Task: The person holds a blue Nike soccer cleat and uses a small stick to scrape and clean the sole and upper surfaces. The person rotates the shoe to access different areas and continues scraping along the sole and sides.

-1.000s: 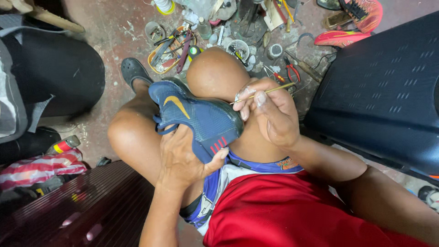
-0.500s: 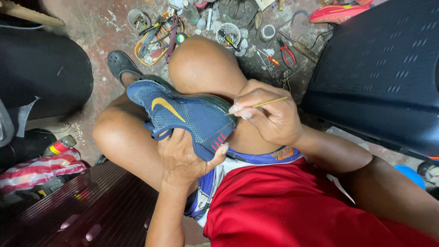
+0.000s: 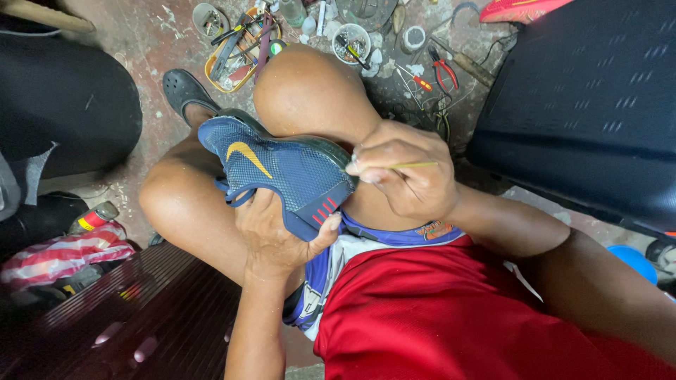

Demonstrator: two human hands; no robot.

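blue mesh shoe [image 3: 282,172] w/ yellow logo, 3 red heel stripes, in left hand [image 3: 276,236] grip; right hand [image 3: 405,172] pinching thin stick [image 3: 412,165]

Right hand [image 3: 405,172] drew stick [image 3: 412,165] nearer shoe [image 3: 282,172]

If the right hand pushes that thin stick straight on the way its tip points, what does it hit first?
The right hand aims the thin stick leftward; it would likely meet the blue shoe near its heel edge, though depth is unclear.
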